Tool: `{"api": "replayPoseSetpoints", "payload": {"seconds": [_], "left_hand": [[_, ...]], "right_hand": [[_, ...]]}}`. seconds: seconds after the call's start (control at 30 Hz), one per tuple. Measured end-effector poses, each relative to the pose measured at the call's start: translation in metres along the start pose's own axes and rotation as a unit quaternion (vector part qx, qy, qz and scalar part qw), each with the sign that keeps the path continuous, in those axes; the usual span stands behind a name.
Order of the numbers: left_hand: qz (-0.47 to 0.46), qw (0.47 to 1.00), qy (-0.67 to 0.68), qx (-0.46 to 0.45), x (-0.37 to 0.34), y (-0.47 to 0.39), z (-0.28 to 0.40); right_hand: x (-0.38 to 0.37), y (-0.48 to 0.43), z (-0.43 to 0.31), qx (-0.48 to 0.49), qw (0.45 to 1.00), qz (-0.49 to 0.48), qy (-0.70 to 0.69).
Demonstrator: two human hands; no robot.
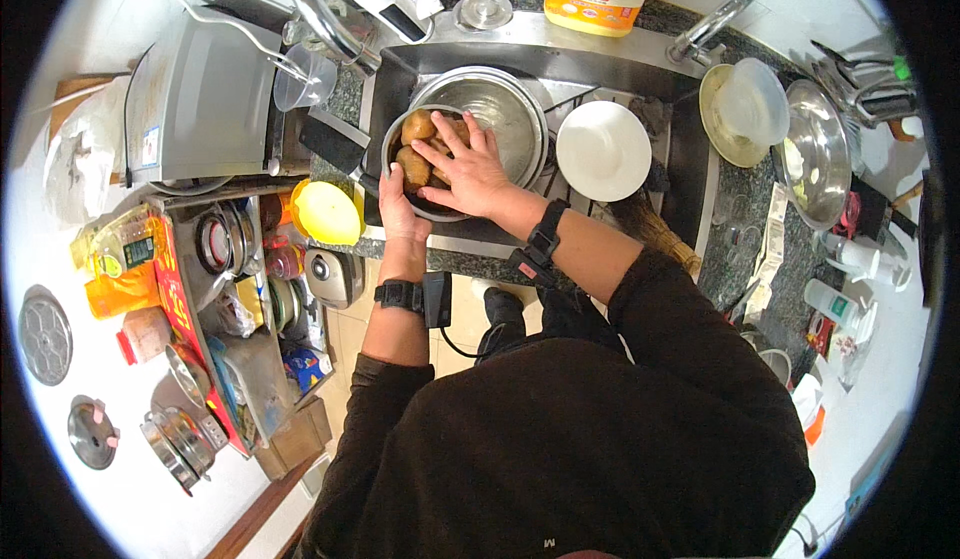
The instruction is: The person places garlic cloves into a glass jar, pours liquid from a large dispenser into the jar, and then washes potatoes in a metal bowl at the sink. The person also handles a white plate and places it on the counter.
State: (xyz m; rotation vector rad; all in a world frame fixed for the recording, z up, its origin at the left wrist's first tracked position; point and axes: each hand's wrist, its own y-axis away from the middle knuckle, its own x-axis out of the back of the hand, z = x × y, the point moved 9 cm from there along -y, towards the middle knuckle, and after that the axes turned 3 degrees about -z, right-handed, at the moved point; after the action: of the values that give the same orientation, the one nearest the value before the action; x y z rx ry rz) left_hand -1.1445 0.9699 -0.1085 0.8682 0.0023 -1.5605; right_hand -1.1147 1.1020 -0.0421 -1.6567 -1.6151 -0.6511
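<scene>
In the sink, a round metal pot [386, 139] holds several brown, rounded pieces of food [412, 167]; what food they are I cannot tell. My left hand [403, 210] grips the pot's near left rim, thumb upward. Spread over the brown pieces, with its fingers apart, lies my right hand [469, 169]. The pot overlaps a wide stainless steel basin [517, 128] with a shiny inside. Right of the basin stands a white bowl [604, 151].
A chrome faucet [330, 23] arches at the upper left, another tap [709, 26] at the right. A black-handled cleaver [330, 143] and a yellow plastic bowl [328, 212] are left of the pot. A bristle brush [660, 233] rests by the sink's right front edge.
</scene>
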Motion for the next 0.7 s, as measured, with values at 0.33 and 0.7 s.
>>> {"api": "replayPoseSetpoints", "payload": {"seconds": [0.33, 0.7], "left_hand": [[0.027, 0.994, -0.102, -0.028, -0.023, 0.010, 0.031], [0.021, 0.972, -0.218, -0.084, -0.055, 0.014, 0.059]], "right_hand": [[0.002, -0.004, -0.002, 0.001, 0.999, 0.052, -0.011], [0.013, -0.004, 0.002, -0.023, 0.989, 0.121, -0.080]]}}
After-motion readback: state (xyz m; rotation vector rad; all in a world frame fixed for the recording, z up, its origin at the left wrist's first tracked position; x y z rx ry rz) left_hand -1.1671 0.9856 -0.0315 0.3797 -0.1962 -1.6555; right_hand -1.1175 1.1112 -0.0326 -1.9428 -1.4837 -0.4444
